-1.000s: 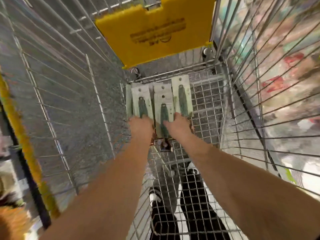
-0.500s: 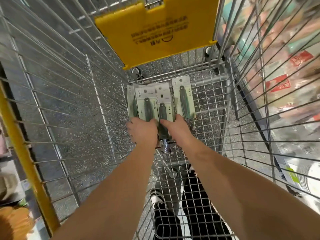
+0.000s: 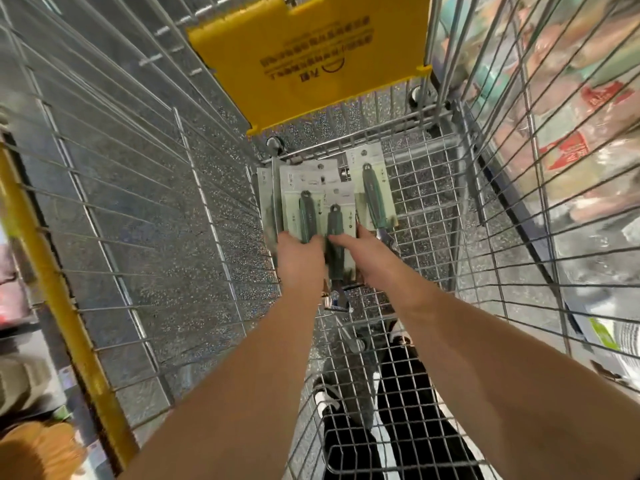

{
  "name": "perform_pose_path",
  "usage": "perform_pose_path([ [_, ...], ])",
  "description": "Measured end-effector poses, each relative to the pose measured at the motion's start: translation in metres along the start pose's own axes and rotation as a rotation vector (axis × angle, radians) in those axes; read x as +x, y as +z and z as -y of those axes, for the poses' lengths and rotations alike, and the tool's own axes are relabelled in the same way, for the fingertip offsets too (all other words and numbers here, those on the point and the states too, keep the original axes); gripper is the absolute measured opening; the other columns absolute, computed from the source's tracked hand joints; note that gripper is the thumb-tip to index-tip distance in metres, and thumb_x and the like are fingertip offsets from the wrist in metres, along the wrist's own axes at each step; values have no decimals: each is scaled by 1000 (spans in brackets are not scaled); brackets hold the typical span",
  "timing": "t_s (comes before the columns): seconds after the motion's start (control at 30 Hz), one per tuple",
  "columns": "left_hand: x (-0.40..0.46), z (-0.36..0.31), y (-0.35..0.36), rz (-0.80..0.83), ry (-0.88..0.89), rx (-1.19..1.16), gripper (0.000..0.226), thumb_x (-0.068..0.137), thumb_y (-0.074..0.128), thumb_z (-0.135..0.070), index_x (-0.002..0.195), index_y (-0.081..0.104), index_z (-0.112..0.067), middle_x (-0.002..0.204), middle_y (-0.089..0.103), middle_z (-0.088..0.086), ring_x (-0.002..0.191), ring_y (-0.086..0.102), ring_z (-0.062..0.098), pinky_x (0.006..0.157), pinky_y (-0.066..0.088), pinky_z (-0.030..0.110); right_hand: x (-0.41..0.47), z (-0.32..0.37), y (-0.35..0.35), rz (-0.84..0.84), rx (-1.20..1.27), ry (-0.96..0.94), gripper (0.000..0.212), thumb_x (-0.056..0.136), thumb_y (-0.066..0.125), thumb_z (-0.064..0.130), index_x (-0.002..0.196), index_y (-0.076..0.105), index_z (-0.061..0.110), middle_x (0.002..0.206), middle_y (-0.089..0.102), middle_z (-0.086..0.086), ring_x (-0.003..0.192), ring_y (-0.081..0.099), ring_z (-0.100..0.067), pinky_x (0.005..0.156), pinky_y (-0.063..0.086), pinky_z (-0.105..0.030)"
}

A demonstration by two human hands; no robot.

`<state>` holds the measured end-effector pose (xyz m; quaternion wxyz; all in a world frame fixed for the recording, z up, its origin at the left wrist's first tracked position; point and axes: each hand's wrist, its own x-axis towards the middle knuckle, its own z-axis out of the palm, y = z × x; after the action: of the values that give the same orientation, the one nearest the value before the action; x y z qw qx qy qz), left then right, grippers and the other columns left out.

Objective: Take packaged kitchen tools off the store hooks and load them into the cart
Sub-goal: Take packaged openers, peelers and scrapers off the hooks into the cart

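Both hands reach into the wire cart (image 3: 426, 188): the left hand (image 3: 299, 259) and right hand (image 3: 369, 258) rest on overlapping packaged tools (image 3: 313, 199) lying on its floor, whether either grips them unclear; card print unreadable; beyond, a yellow flap (image 3: 311, 60) bears inverted, illegible characters

we are in a shop, looking down into a silver wire-mesh shopping cart (image 3: 429, 216) with a yellow plastic child-seat flap (image 3: 311, 60) printed with dark text. through the cart's right side we see blurred shelves of colourful packaged goods (image 3: 571, 109), and carded green-handled kitchen tools (image 3: 332, 202) lie on its floor.
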<state>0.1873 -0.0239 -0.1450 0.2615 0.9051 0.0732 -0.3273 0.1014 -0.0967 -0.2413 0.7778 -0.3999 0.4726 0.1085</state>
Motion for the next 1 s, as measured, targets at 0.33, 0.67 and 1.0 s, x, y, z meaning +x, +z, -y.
perform_pose_path([
  [0.33, -37, 26, -14, 396, -331, -165, 47, 77, 80, -31, 113, 63, -6, 103, 75, 10, 103, 70, 30, 98, 54, 47, -102, 2, -7, 18, 93, 125, 33, 90, 64, 38, 121, 64, 28, 114, 73, -1, 115, 65, -26, 104, 44, -55],
  [0.67, -143, 22, -64, 618, -240, -317, 40, 85, 75, -26, 117, 65, -3, 99, 75, 12, 89, 67, 28, 70, 52, 36, -235, 15, -2, -93, -95, 25, 68, 61, 77, 69, 112, 64, 27, 110, 72, -5, 104, 67, -31, 97, 51, -56],
  [1.0, -259, 46, -175, 980, -35, -560, 23, 95, 60, -22, 110, 66, -5, 103, 73, 13, 98, 66, 30, 108, 39, 49, -408, 19, 53, -248, -115, -275, 54, 80, 82, 36, 115, 50, 10, 107, 69, -14, 93, 72, -30, 77, 62, -43],
])
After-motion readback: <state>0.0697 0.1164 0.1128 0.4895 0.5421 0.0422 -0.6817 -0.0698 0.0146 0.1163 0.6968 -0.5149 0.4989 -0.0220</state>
